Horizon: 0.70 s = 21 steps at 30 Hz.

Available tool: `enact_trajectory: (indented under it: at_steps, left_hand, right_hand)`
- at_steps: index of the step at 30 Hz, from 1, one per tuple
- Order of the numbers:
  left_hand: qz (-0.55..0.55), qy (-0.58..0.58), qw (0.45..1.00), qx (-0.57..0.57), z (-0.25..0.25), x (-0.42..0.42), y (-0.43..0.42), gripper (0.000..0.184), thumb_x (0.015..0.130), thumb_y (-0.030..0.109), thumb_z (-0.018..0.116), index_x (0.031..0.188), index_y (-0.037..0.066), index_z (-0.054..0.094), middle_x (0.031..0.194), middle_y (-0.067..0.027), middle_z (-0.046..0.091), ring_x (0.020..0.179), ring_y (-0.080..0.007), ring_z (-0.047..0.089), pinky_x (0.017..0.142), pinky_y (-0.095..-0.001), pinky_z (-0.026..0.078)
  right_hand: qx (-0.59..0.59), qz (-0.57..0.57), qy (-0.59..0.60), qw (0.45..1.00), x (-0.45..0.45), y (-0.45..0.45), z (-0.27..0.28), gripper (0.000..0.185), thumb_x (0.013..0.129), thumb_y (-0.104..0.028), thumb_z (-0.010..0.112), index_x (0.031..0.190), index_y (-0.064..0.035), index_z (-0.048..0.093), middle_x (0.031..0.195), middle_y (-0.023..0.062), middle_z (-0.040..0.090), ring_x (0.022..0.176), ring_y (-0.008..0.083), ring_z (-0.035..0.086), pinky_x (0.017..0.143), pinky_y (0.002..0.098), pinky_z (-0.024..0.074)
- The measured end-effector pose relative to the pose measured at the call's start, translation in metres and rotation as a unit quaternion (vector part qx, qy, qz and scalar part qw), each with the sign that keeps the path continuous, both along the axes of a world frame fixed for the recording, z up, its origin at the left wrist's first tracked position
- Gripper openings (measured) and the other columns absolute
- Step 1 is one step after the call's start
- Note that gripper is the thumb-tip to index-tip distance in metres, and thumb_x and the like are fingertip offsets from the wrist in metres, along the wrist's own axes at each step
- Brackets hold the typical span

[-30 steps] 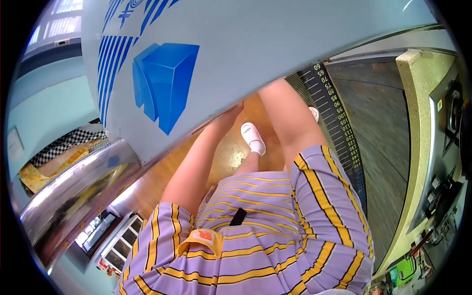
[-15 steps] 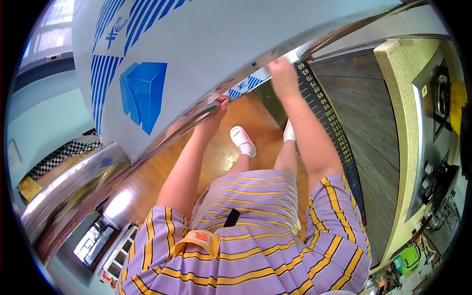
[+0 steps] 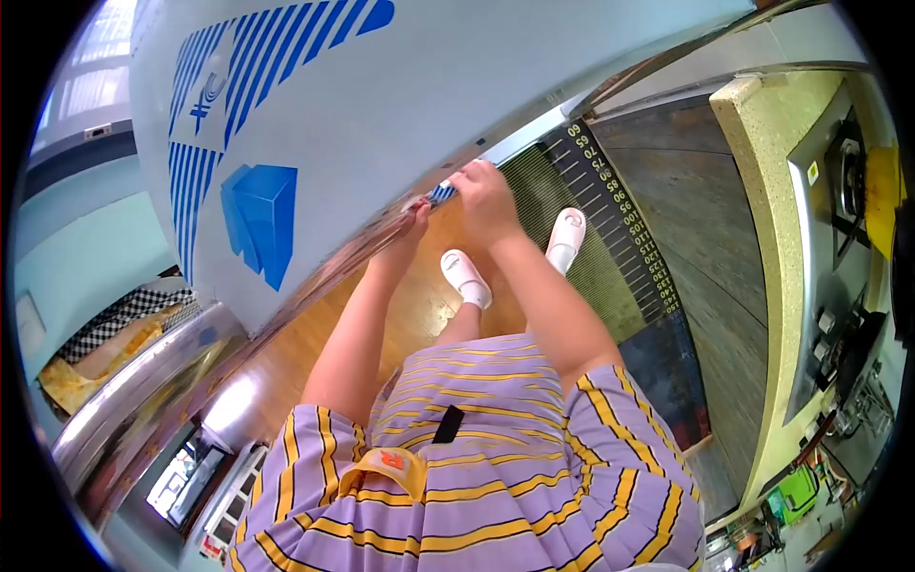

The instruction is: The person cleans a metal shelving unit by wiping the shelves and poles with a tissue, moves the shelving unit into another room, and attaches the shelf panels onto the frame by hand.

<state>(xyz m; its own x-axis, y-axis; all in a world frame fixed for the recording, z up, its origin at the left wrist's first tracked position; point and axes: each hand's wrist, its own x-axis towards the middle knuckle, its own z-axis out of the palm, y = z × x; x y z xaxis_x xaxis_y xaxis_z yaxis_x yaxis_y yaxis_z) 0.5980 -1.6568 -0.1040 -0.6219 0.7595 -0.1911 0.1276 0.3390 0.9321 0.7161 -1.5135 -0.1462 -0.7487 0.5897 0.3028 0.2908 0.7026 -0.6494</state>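
Note:
A big white panel [image 3: 372,124] with blue stripes and a blue box-shaped picture fills the upper part of the head view. My left hand [image 3: 410,232] is at its shiny lower edge, fingers closed in a pinch; what lies in them is too small to make out. Just to the right, my right hand [image 3: 488,202] is closed at the same edge, its fingertips near the left ones. Between the hands shows a small blue-and-white striped strip [image 3: 441,194], touching the right fingers. How far it runs under the fingers is hidden.
Below the hands lies a wooden floor [image 3: 429,291], with a numbered dark mat [image 3: 624,229] along its right. I stand there in white slippers [image 3: 466,275]. A speckled counter [image 3: 762,286] with a gas stove [image 3: 843,205] rises at the right. A checked cloth [image 3: 133,310] lies at the left.
My right hand has moved left and down along the edge, close to my left hand. Less of the striped strip shows between them. My right foot has shifted onto the mat. The panel looks slightly shifted.

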Motion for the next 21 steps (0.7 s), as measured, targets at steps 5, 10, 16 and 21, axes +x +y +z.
enact_trajectory:
  at_steps: [5,10,16,21]
  left_hand:
    - [-0.012,0.032,0.999,-0.034,-0.002,-0.004,-0.002,0.017,0.092,-0.001,0.066,0.096,0.005,0.051,0.101,-0.0087,0.063,0.105,-0.0192,0.062,0.096,-0.0337,0.048]
    - [-0.013,0.036,0.999,-0.010,-0.003,-0.004,-0.001,0.016,0.092,0.000,0.067,0.095,0.006,0.052,0.100,-0.0091,0.064,0.103,-0.0189,0.062,0.095,-0.0331,0.049]
    - [-0.006,0.053,0.998,-0.044,-0.010,-0.006,-0.006,0.016,0.091,0.000,0.068,0.094,0.006,0.053,0.098,-0.0083,0.064,0.101,-0.0191,0.062,0.093,-0.0325,0.049]
    - [-0.030,0.104,0.994,-0.027,-0.011,-0.005,-0.006,0.016,0.090,-0.001,0.068,0.094,0.005,0.053,0.097,-0.0080,0.064,0.101,-0.0195,0.062,0.094,-0.0331,0.049]
  right_hand:
    - [0.057,-0.136,-0.165,0.975,0.008,0.072,-0.001,0.021,0.091,-0.012,0.059,0.108,-0.0041,0.068,0.114,0.0134,0.065,0.108,0.0309,0.060,0.090,0.0412,0.0514]
    - [0.107,-0.179,-0.151,0.966,-0.040,0.145,-0.053,0.045,0.094,-0.021,0.057,0.134,-0.0004,0.055,0.142,0.0227,0.049,0.130,0.0395,0.047,0.107,0.0442,0.0407]
    - [0.053,-0.227,-0.160,0.959,-0.062,0.142,-0.051,0.052,0.095,-0.030,0.056,0.137,0.0006,0.051,0.144,0.0223,0.046,0.132,0.0401,0.045,0.105,0.0420,0.0428]
    - [0.030,-0.214,-0.150,0.965,-0.062,0.130,-0.049,0.059,0.095,-0.037,0.055,0.140,0.0015,0.049,0.146,0.0220,0.044,0.134,0.0406,0.043,0.102,0.0402,0.0445]
